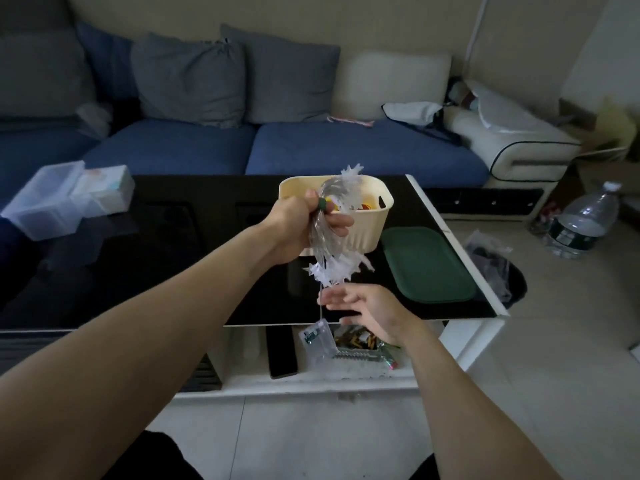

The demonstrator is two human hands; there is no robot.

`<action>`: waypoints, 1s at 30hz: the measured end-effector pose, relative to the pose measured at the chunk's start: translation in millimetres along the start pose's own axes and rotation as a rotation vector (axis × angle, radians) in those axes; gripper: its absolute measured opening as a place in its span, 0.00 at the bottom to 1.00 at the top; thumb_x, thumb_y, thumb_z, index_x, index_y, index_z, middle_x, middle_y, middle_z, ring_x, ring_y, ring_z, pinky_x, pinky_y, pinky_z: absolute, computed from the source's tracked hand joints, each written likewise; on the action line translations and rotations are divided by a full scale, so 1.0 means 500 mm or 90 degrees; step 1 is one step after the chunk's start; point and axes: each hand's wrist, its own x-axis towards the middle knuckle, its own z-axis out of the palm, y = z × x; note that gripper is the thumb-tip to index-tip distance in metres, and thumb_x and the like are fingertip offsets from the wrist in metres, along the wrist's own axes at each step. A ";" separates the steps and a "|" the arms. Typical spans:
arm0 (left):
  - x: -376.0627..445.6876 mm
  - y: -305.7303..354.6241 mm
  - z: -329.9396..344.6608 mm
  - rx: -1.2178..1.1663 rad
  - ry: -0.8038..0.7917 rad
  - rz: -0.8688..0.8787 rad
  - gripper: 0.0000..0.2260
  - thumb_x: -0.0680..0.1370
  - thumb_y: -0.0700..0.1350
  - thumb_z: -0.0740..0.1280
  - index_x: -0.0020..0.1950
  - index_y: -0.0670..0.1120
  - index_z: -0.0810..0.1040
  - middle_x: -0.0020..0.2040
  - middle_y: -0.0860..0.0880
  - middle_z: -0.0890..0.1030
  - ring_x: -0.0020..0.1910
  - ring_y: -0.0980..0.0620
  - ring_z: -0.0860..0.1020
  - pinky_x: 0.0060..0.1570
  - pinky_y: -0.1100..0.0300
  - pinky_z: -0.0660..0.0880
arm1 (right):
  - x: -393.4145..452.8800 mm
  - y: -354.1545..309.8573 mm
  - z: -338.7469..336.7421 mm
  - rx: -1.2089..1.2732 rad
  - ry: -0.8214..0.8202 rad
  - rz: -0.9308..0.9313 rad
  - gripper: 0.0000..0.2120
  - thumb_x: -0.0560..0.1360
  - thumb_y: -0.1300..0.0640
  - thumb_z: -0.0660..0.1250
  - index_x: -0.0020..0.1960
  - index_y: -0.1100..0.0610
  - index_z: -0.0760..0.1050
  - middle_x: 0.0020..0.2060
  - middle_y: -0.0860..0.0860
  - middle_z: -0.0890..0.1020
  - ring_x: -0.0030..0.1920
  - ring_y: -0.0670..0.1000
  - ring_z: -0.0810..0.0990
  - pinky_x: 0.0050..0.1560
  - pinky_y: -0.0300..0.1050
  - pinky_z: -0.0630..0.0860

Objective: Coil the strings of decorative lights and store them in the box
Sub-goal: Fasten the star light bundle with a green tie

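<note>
The light string (327, 233) hangs in a loose bundle from my left hand (304, 225), which has its grip closed around the middle of the loops, just in front of the box. Nearest me, the clear battery case (318, 339) dangles at the end of a single thin wire, below the edge of the counter (173, 271). I judge that case to be the only part with real weight, so it will swing and tug the coil if left free. My right hand (367, 308) sits just above it with its grip open, fingers spread beside the wire and holding nothing.

The bundle itself looks light, soft and springy; the wire loops will want to fan out, and the white star-shaped lights could snag on each other or on a rim. The best hold, I think, is where I have it, pinching all loops together, with the case gathered up by the other hand.

Beyond, the cream box (363, 230) stands open on the counter, its green lid (429, 268) lying flat beside it.
</note>
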 end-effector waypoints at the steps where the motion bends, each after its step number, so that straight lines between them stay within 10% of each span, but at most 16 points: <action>1: 0.002 0.013 0.010 -0.020 0.000 0.005 0.19 0.86 0.46 0.47 0.44 0.41 0.72 0.41 0.37 0.84 0.44 0.41 0.80 0.64 0.45 0.74 | -0.002 0.001 -0.003 0.003 -0.044 -0.001 0.18 0.78 0.61 0.54 0.57 0.57 0.82 0.57 0.54 0.84 0.64 0.54 0.78 0.65 0.57 0.70; 7: 0.016 0.072 0.021 -0.015 -0.036 0.010 0.17 0.86 0.49 0.49 0.51 0.43 0.74 0.48 0.43 0.84 0.47 0.47 0.81 0.56 0.50 0.75 | -0.001 0.009 0.002 -0.242 -0.009 -0.069 0.18 0.68 0.50 0.79 0.54 0.49 0.76 0.50 0.50 0.78 0.48 0.45 0.78 0.53 0.43 0.77; 16: 0.096 0.088 0.016 0.124 0.223 0.035 0.17 0.85 0.44 0.55 0.37 0.44 0.69 0.37 0.46 0.76 0.32 0.53 0.73 0.33 0.65 0.69 | -0.013 -0.029 -0.052 -0.161 0.407 -0.199 0.22 0.64 0.53 0.84 0.53 0.53 0.79 0.44 0.47 0.84 0.43 0.44 0.84 0.35 0.32 0.77; 20: 0.129 0.092 0.007 0.113 0.305 0.089 0.16 0.83 0.45 0.62 0.37 0.42 0.77 0.38 0.45 0.82 0.35 0.51 0.79 0.47 0.60 0.78 | -0.014 -0.095 -0.071 -0.143 0.479 -0.265 0.21 0.65 0.56 0.83 0.54 0.52 0.79 0.44 0.45 0.85 0.42 0.41 0.84 0.37 0.34 0.79; 26: 0.193 0.123 0.004 0.504 0.275 0.368 0.10 0.80 0.49 0.66 0.46 0.47 0.84 0.41 0.48 0.84 0.46 0.47 0.81 0.49 0.52 0.76 | 0.054 -0.271 -0.121 -0.273 0.476 -0.346 0.22 0.66 0.59 0.82 0.58 0.54 0.80 0.47 0.46 0.83 0.45 0.40 0.82 0.38 0.28 0.75; 30: 0.261 0.110 0.003 0.735 0.239 0.397 0.08 0.80 0.53 0.65 0.52 0.54 0.83 0.45 0.52 0.80 0.52 0.47 0.71 0.51 0.49 0.65 | 0.145 -0.307 -0.144 -0.285 0.522 -0.287 0.23 0.64 0.56 0.83 0.54 0.56 0.77 0.49 0.50 0.83 0.48 0.49 0.82 0.46 0.42 0.79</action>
